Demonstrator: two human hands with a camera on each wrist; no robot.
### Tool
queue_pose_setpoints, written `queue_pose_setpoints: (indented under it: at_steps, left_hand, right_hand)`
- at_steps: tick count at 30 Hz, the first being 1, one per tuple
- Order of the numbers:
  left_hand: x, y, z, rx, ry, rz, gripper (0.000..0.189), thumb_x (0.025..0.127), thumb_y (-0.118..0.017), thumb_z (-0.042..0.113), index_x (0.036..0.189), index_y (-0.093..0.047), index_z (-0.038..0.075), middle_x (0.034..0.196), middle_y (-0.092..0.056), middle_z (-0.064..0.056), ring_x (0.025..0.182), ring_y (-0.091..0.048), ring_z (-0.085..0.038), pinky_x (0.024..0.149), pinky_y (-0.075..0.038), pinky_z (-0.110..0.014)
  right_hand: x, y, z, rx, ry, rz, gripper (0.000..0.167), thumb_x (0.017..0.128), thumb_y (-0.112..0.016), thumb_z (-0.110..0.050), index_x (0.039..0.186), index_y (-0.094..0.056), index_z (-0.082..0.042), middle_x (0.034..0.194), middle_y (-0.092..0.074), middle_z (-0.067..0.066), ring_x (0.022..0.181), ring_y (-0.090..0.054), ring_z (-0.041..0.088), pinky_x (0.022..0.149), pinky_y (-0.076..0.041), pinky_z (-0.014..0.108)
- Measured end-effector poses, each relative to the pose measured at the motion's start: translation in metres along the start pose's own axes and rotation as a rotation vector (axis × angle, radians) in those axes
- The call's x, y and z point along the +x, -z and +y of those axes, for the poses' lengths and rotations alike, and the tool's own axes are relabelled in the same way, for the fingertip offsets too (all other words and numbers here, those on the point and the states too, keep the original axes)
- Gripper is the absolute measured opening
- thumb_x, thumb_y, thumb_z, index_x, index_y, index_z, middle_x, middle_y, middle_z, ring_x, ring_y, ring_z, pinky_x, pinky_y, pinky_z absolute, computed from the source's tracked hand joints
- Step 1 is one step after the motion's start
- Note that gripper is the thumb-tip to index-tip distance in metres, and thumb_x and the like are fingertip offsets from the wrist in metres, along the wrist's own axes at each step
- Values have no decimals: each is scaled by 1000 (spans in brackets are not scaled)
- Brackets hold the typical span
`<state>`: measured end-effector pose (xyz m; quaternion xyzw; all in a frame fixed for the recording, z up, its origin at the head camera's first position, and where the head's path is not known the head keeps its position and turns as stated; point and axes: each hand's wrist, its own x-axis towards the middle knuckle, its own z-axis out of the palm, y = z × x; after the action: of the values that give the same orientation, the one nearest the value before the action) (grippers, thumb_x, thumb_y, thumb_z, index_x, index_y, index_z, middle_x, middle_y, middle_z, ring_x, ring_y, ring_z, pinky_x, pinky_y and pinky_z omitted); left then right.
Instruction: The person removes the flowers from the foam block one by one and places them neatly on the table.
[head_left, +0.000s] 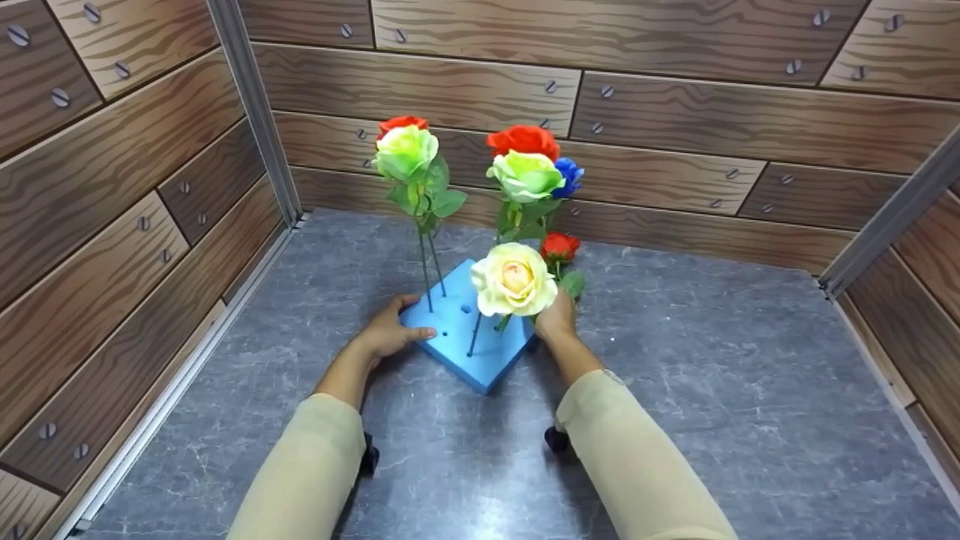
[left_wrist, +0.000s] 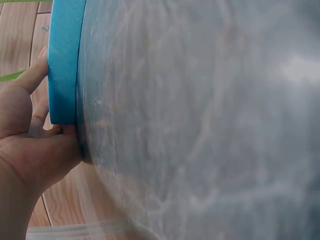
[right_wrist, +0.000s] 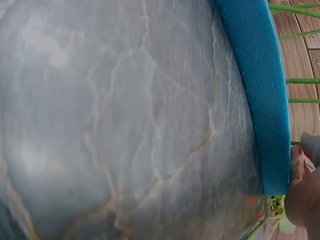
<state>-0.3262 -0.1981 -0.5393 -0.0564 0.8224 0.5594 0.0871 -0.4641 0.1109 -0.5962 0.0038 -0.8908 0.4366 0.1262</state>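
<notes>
A blue foam block (head_left: 491, 367) with small holes lies on the tabletop, artificial roses standing in it. My left hand (head_left: 386, 330) grips its left corner, thumb on the top face and fingers along the side. My right hand (head_left: 556, 319) is at the right corner, partly hidden behind the cream rose (head_left: 515, 279). Close to the foam's top face, its thumb and finger pinch a green flower stem (right_wrist: 295, 143). I cannot tell which bloom that stem carries. A small red rose (head_left: 561, 246) shows low behind this hand. Two light green roses (head_left: 406, 154) stand higher.
Large red roses (head_left: 523, 141) stand behind the green ones, with a blue flower (head_left: 568, 178) at the right. The grey marbled tabletop (head_left: 712, 375) is bounded by wood-plank-patterned walls (head_left: 480, 82) and metal corner posts (head_left: 259, 112). Beyond the block, leaves (right_wrist: 286, 225) show near the right hand.
</notes>
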Motion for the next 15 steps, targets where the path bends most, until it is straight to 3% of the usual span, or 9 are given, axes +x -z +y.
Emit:
queue_pose_setpoints:
  at_steps: [7,15]
  left_hand:
    - [0,1,2,5,-7,-3,89,96,-85,30,168,-36,10,177,-29,-22,167,-23,-44,137,-20,-58]
    - [-1,3,1,9,-7,0,87,96,-85,30,167,-38,12,177,-29,-22,167,-23,-43,138,-19,-58]
  right_hand:
    - [5,-5,11,-105,77,28,23,97,-59,-14,102,-78,-1,105,-78,28,107,-74,49,95,-59,61]
    - [2,-4,11,-129,118,3,22,98,-63,-17,105,-78,-2,106,-79,26,109,-74,47,95,-60,60]
